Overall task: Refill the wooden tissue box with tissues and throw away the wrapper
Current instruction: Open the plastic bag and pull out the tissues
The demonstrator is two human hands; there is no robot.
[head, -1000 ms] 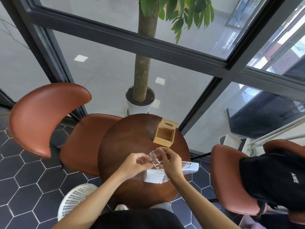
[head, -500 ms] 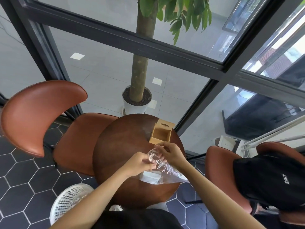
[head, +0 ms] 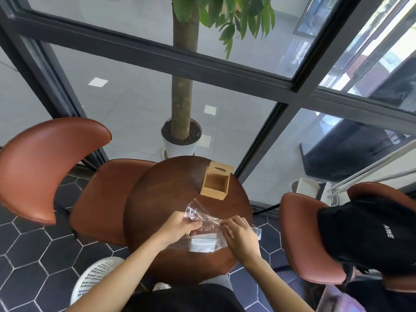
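Here the open-topped square wooden tissue box (head: 215, 185) sits empty at the round brown table's (head: 157, 210) far edge, just beyond the white tissue stack (head: 203, 243). The left hand (head: 180, 225) and right hand (head: 239, 235) each pinch the crinkled clear plastic wrapper (head: 198, 213) above the stack; the right looks slightly nearer the box.

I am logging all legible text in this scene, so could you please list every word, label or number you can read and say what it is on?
"AIWE": white letters, as best they read, on the black garment draped over the brown chair at the right.
Clear plastic wrapper held by both hands: no print can be made out.
Wooden tissue box: no text visible.
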